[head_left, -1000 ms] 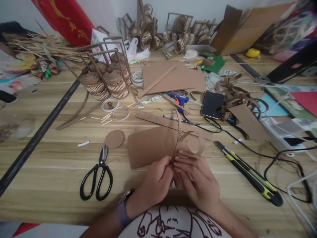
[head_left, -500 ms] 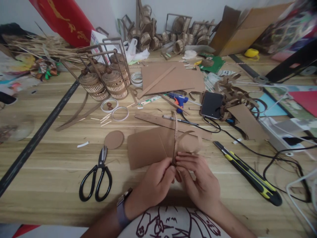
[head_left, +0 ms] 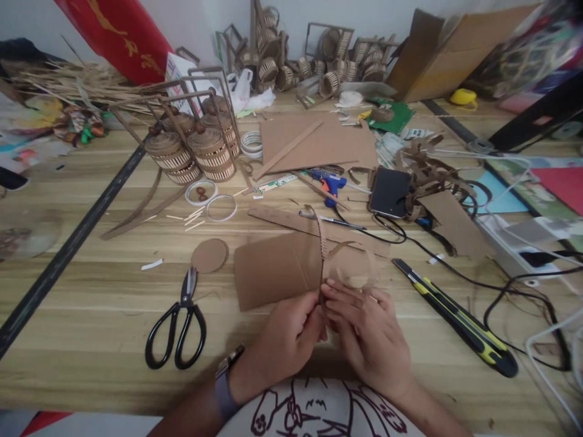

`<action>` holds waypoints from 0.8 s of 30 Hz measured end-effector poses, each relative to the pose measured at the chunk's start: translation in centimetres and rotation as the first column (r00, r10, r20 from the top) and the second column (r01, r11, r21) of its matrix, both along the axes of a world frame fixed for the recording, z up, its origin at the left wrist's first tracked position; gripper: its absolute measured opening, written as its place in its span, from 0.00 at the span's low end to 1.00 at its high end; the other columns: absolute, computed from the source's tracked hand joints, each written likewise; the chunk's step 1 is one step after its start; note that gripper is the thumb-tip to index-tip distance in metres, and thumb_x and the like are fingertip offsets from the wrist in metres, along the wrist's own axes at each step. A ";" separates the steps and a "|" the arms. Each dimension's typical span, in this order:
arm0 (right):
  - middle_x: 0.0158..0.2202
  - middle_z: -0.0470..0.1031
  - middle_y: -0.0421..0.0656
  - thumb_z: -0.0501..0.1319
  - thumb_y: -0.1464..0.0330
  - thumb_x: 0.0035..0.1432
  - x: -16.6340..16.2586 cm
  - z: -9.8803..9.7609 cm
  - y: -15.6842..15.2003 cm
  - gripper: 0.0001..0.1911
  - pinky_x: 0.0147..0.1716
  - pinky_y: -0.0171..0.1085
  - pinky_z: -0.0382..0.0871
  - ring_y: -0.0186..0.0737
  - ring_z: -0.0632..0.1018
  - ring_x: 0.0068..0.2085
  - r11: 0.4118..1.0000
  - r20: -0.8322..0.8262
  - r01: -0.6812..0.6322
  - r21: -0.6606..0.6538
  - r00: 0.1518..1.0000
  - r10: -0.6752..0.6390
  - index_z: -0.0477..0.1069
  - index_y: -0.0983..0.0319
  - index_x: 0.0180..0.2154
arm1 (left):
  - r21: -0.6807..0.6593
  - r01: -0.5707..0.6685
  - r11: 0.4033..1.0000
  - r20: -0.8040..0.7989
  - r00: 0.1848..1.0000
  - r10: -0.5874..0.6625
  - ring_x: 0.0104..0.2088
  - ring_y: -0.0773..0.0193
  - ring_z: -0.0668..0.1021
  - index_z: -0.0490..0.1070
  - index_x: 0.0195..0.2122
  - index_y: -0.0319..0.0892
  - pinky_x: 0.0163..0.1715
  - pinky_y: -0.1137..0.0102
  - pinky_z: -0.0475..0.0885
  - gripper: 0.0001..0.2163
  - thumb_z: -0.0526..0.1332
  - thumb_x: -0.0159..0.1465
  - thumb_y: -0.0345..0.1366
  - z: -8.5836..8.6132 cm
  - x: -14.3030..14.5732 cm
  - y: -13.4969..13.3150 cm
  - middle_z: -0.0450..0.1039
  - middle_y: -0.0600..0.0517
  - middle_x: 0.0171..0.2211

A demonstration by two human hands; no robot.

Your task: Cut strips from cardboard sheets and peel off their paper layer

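My left hand (head_left: 294, 331) and my right hand (head_left: 367, 331) meet close to my body, both with fingers closed on a narrow cardboard strip (head_left: 323, 246). One side of the strip shows ridged corrugation, and its free end rises away from me and bends over. A thin curl of peeled brown paper (head_left: 371, 261) loops up beside my right fingers. The strip's lower end is hidden between my fingertips. Just beyond my hands lies a brown cardboard sheet (head_left: 276, 267). A cardboard disc (head_left: 210, 255) rests to its left, near the tip of black-handled scissors (head_left: 186, 321).
A yellow-and-black utility knife (head_left: 455, 315) lies at right, beside black cables. Farther back are a blue glue gun (head_left: 330, 185), a phone (head_left: 390, 193) and tape rolls (head_left: 252, 145). Small slatted buckets with tall handles (head_left: 212, 152) stand at back left. Tangled cardboard strips (head_left: 428, 176) sit at right.
My right hand has shifted slightly right, its fingers more bent. The paper curl has opened into a wider loop, and the strip's upper end leans a little differently.
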State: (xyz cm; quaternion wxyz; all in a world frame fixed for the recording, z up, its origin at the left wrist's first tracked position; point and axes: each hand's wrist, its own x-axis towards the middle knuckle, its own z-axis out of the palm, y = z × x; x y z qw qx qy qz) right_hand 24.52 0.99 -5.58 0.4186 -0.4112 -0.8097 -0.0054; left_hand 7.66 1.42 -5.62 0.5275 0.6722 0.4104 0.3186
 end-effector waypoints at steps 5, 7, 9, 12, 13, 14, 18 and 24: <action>0.41 0.84 0.43 0.57 0.78 0.63 -0.1 -0.1 -0.1 0.10 0.45 0.40 0.66 0.40 0.83 0.46 0.999 -0.062 0.002 -0.049 0.998 -0.005 0.71 0.58 0.41 | 0.041 0.029 0.999 0.045 0.999 -0.031 0.26 0.69 0.71 0.62 0.30 0.43 0.28 0.77 0.62 0.13 0.48 0.73 0.35 0.3 0.0 0.1 0.70 0.55 0.25; 0.41 0.84 0.42 0.57 0.78 0.62 -0.1 -0.3 -0.2 0.11 0.45 0.41 0.66 0.41 0.83 0.46 0.998 -0.089 -0.003 -0.062 0.996 -0.002 0.71 0.58 0.40 | 0.051 0.033 0.998 0.047 0.998 -0.035 0.26 0.69 0.72 0.63 0.30 0.43 0.29 0.77 0.63 0.13 0.48 0.73 0.35 0.4 0.0 0.1 0.70 0.55 0.25; 0.40 0.84 0.42 0.57 0.78 0.63 -0.1 -0.6 -0.3 0.10 0.45 0.41 0.66 0.41 0.83 0.46 0.997 -0.135 -0.003 -0.074 0.991 -0.007 0.71 0.58 0.41 | 0.064 0.034 0.997 0.035 0.999 -0.036 0.27 0.69 0.72 0.64 0.30 0.43 0.29 0.77 0.63 0.13 0.48 0.73 0.34 0.5 0.0 0.0 0.71 0.55 0.26; 0.38 0.84 0.41 0.57 0.77 0.64 0.0 -1.0 -0.4 0.10 0.46 0.41 0.67 0.41 0.84 0.44 0.994 -0.197 0.007 -0.106 0.980 -0.028 0.70 0.58 0.42 | 0.074 0.038 0.997 0.017 0.999 -0.039 0.28 0.69 0.73 0.66 0.30 0.42 0.30 0.77 0.63 0.14 0.49 0.72 0.33 0.5 0.0 0.0 0.71 0.54 0.26; 0.38 0.84 0.41 0.57 0.77 0.65 0.0 -1.1 -0.4 0.10 0.46 0.42 0.67 0.40 0.84 0.44 0.993 -0.210 0.011 -0.119 0.977 -0.036 0.70 0.58 0.43 | 0.071 0.043 0.997 0.017 0.999 -0.045 0.28 0.69 0.73 0.67 0.30 0.42 0.30 0.77 0.64 0.14 0.49 0.72 0.33 0.5 0.0 -0.1 0.72 0.54 0.26; 0.38 0.84 0.41 0.57 0.76 0.65 -0.1 -1.2 -0.4 0.09 0.47 0.42 0.67 0.40 0.84 0.44 0.992 -0.219 0.013 -0.127 0.975 -0.040 0.70 0.58 0.43 | 0.065 0.048 0.997 0.019 0.999 -0.049 0.28 0.69 0.73 0.67 0.30 0.42 0.30 0.77 0.64 0.14 0.49 0.72 0.33 0.5 0.0 0.0 0.72 0.54 0.26; 0.38 0.84 0.42 0.57 0.76 0.65 -0.2 -1.0 -0.3 0.08 0.48 0.42 0.67 0.40 0.84 0.44 0.995 -0.206 0.017 -0.098 0.978 -0.037 0.70 0.58 0.42 | 0.021 0.039 0.999 0.027 0.999 -0.040 0.28 0.68 0.74 0.67 0.30 0.42 0.31 0.76 0.65 0.13 0.49 0.71 0.32 0.5 0.0 0.2 0.73 0.53 0.27; 0.40 0.84 0.42 0.56 0.76 0.64 -0.1 -0.3 0.0 0.09 0.45 0.42 0.68 0.40 0.84 0.44 0.999 -0.065 -0.019 -0.034 0.998 0.017 0.71 0.57 0.42 | -0.108 -0.007 0.994 0.094 0.995 0.017 0.29 0.66 0.77 0.68 0.34 0.40 0.30 0.76 0.67 0.13 0.50 0.72 0.40 0.0 0.2 0.2 0.75 0.51 0.29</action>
